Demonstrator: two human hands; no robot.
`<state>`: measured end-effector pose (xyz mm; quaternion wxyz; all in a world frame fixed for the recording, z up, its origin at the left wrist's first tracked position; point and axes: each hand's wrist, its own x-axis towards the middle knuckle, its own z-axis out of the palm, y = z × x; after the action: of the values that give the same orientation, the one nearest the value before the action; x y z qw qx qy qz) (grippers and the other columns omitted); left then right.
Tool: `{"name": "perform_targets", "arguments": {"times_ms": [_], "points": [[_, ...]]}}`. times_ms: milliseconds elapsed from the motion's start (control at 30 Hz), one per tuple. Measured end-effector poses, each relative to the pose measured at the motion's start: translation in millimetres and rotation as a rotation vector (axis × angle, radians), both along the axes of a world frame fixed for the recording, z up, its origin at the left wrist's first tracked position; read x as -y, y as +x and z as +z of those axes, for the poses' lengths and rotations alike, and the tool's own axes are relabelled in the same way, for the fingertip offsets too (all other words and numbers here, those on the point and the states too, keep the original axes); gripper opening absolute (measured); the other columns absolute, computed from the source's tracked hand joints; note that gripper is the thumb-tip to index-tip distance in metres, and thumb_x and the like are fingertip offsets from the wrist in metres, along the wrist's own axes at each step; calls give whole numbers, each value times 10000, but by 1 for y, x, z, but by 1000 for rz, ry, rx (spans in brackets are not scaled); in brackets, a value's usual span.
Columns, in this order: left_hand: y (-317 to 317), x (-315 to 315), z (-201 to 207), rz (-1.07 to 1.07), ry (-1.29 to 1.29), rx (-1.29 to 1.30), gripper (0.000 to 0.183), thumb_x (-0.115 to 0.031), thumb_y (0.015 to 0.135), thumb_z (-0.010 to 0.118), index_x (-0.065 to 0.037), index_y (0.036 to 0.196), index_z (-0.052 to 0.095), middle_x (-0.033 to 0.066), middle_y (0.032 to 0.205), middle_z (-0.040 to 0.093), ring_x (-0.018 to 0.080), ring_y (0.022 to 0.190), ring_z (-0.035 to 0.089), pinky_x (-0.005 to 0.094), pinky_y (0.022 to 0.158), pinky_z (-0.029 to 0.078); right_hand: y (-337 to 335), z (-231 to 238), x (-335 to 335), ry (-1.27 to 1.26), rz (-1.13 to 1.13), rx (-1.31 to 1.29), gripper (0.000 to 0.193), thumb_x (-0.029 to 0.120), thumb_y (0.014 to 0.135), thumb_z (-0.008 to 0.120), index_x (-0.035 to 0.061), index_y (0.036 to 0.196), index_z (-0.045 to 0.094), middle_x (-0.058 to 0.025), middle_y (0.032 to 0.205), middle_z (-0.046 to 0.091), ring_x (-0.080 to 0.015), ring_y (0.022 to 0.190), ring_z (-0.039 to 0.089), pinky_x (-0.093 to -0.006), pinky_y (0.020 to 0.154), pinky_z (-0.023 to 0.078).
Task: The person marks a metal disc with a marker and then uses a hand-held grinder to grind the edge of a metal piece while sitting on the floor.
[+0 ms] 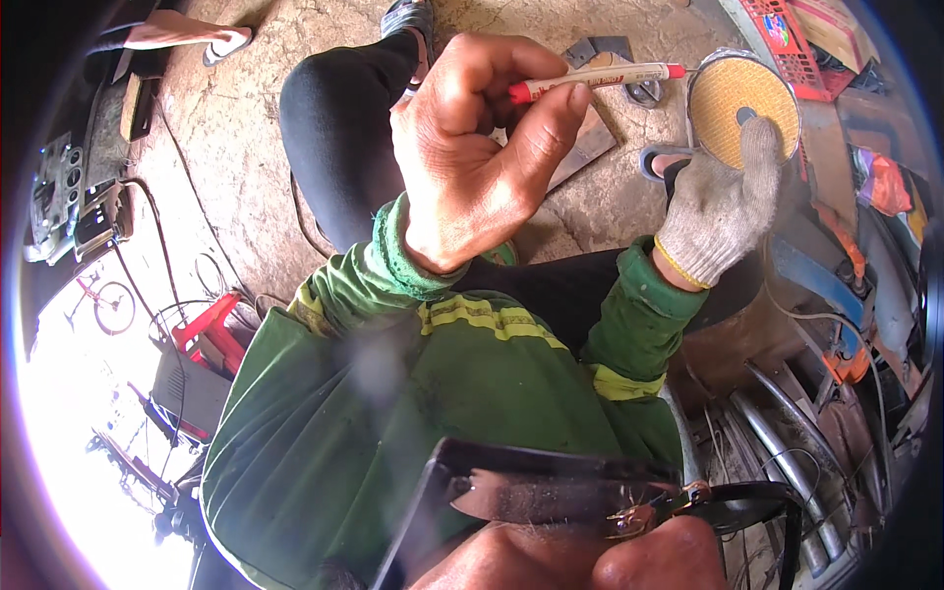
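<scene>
My bare left hand (482, 147) is raised in front of me, its thumb and fingers pinching a white marker pen (615, 77) with red ends. The pen lies nearly level, its slim red end pointing right toward a round disc (723, 103). That disc has a yellow, finely textured face, a small grey centre and a silvery rim. My right hand (726, 197), in a pale knitted glove, grips the disc from its near side. The right thumb rests across the yellow face by the centre; the other fingers are mostly hidden behind.
Flat metal plates (587, 147) lie on the concrete floor below my hands. A red plastic crate (787, 44) stands at the far right. Metal tubes (777, 442) are piled at the lower right. Another person's foot (228, 44) shows at the far left, above cables and a red stand (211, 334).
</scene>
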<state>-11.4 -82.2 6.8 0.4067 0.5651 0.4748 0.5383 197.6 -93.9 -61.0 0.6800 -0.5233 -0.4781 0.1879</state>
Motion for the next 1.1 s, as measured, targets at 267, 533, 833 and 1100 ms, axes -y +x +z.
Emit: {"name": "perform_targets", "arguments": {"times_ms": [267, 533, 833, 1100], "points": [[2, 19, -4, -133, 13, -95, 198, 58, 868, 736, 12, 1017, 614, 35, 863, 669, 51, 735, 589, 205, 662, 469, 2, 3, -2, -58, -64, -173, 566, -169, 718, 605, -74, 1276, 614, -197, 1301, 652, -284, 1247, 599, -421, 1131, 413], [-2, 37, -3, -180, -1, -138, 172, 44, 873, 727, -1, 1005, 627, 42, 847, 691, 64, 708, 603, 226, 647, 476, -6, 19, -3, -180, -127, -344, 534, -169, 729, 589, -56, 1248, 641, -156, 1262, 675, -269, 1219, 614, -399, 1094, 443], [-17, 7, -29, 53, -332, 369, 100, -12, 927, 659, 10, 993, 588, 91, 804, 693, 91, 603, 617, 227, 534, 498, 3, -111, -47, -341, -73, -939, 264, 34, 839, 733, -21, 1097, 710, -99, 1119, 699, -209, 997, 656, -319, 892, 514], [-18, 28, -67, 49, -577, 308, 169, -62, 932, 651, 24, 1061, 584, 113, 851, 680, 126, 620, 602, 250, 571, 482, -20, -245, -22, -1301, -123, -679, 322, 175, 870, 763, 15, 1138, 685, -98, 1019, 708, -234, 751, 684, -356, 615, 548]]}}
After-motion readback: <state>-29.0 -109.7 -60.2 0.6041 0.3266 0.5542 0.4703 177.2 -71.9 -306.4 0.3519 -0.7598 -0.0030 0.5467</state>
